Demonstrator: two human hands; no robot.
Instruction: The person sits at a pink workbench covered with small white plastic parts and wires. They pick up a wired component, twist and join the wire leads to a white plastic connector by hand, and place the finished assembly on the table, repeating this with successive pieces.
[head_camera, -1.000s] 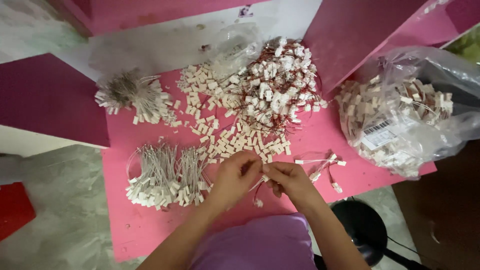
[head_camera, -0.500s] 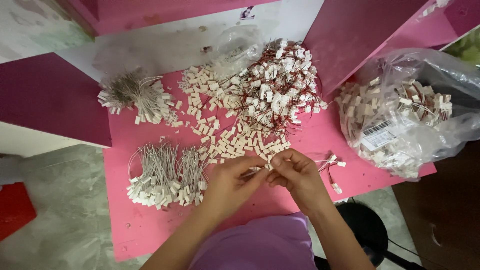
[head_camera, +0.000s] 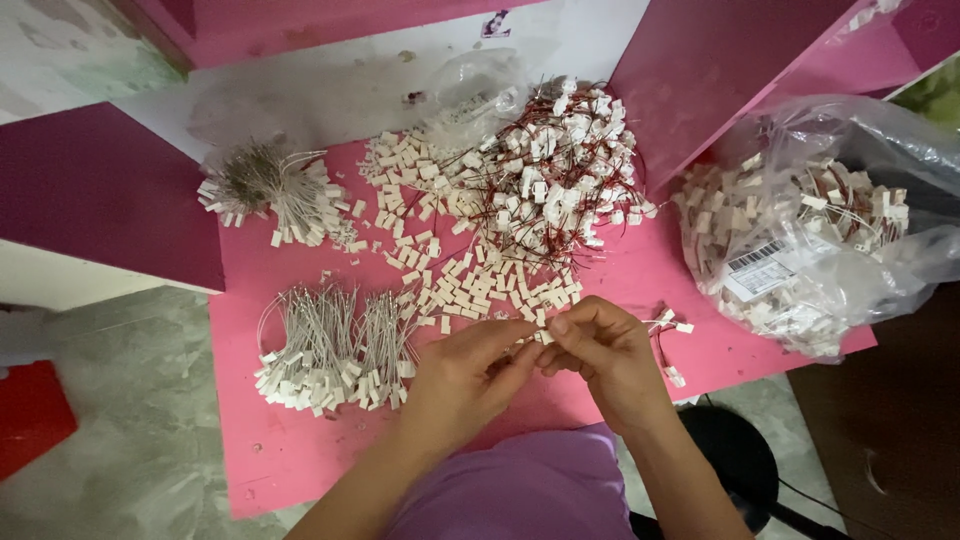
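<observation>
Over on the left there's a bundle of thin white wires (head_camera: 330, 350) with plastic ends on the pink table (head_camera: 250, 460). Left hand (head_camera: 465, 380) and right hand (head_camera: 605, 355) meet fingertip to fingertip, both pinched shut on one tiny white connector (head_camera: 543, 337) between them. Clear crinkly bag (head_camera: 810, 230) sits far right.

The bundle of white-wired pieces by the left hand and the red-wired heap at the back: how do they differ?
The white-wired bundle lies combed in neat rows near the left hand; the red-wired heap is a larger, tangled mound farther back. Both carry small white connectors and rest on the pink table.
</observation>
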